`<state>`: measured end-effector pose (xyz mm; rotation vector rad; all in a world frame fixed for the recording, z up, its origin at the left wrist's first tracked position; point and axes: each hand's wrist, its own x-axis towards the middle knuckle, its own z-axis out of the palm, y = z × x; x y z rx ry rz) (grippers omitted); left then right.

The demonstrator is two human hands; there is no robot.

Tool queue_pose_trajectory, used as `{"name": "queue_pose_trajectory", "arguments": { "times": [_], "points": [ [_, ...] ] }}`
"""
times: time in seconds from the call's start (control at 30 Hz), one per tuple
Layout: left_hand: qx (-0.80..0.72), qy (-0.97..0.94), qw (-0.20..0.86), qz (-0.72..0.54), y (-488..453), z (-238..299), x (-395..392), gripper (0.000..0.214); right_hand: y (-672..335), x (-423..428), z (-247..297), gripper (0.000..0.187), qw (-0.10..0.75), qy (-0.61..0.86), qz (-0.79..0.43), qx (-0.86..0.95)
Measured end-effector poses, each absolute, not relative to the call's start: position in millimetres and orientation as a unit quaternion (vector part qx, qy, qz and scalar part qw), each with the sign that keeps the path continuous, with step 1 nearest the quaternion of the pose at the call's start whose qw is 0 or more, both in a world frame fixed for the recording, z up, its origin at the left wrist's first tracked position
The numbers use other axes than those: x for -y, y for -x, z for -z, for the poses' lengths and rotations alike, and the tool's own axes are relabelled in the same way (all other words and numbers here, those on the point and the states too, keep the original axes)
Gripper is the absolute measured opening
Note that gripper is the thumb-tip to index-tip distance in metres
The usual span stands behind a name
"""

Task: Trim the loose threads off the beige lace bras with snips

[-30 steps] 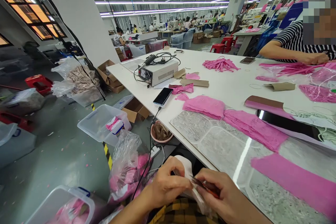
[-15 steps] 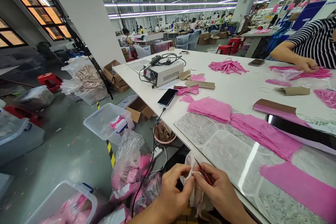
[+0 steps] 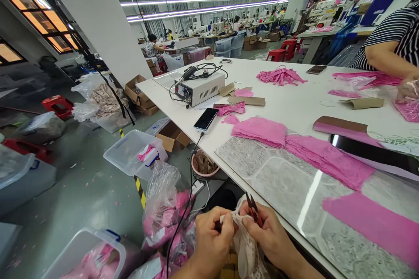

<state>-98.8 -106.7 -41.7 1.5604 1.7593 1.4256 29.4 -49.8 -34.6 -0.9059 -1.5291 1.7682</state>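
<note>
My left hand (image 3: 214,237) is closed, pinching the edge of a piece of whitish, lacy-looking fabric (image 3: 246,246) at the table's near edge. Red-handled thread snips (image 3: 254,211) sit in my right hand (image 3: 271,237), their dark blades pointing up and slightly apart. The thumb and fingers of that same hand also grip the fabric, close to the left fingertips. Below both hands the cloth hangs loose, and its lower end leaves the picture.
On the white table (image 3: 291,104) lie stacked pink fabric pieces (image 3: 260,130), a phone (image 3: 205,119) and a grey control box (image 3: 203,89). Clear bins (image 3: 131,154) and bagged pink pieces (image 3: 163,213) stand on the floor at left. A co-worker's arm (image 3: 389,54) reaches in at far right.
The snips have turned more upright, and their blades now show apart. More of the fabric hangs below my hands. The co-worker's hand has moved right, to the pink bundle. The view has shifted slightly.
</note>
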Motion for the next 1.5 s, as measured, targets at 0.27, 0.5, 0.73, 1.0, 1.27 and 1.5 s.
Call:
{"name": "queue_pose_trajectory", "arguments": {
  "times": [0.27,0.5,0.73,1.0,1.27,1.5],
  "points": [
    [-0.639,-0.576,0.193,-0.471,99.8,42.3,104.4,0.026,-30.8,52.4,31.6,0.029,0.294,0.406,-0.602,0.622],
    [-0.596,-0.637,0.099,-0.480,104.3,39.2,108.4,0.019,-32.1,47.5,29.0,0.032,0.306,0.348,-0.670,0.580],
    [-0.534,-0.657,0.136,-0.514,106.8,42.2,101.2,0.008,-29.6,46.1,39.1,0.037,0.316,0.333,-0.812,0.361],
    [-0.367,-0.775,0.128,-0.498,122.9,50.4,69.4,0.018,-38.9,39.8,45.4,0.034,0.293,0.371,-0.810,0.347],
    [-0.424,-0.798,0.120,-0.411,125.8,35.6,61.0,0.029,-70.5,41.6,21.6,0.025,0.407,0.434,-0.492,0.635],
    [-0.435,-0.777,0.180,-0.418,117.1,19.4,72.2,0.026,-70.0,46.0,21.7,0.035,0.374,0.463,-0.554,0.582]
  ]
}}
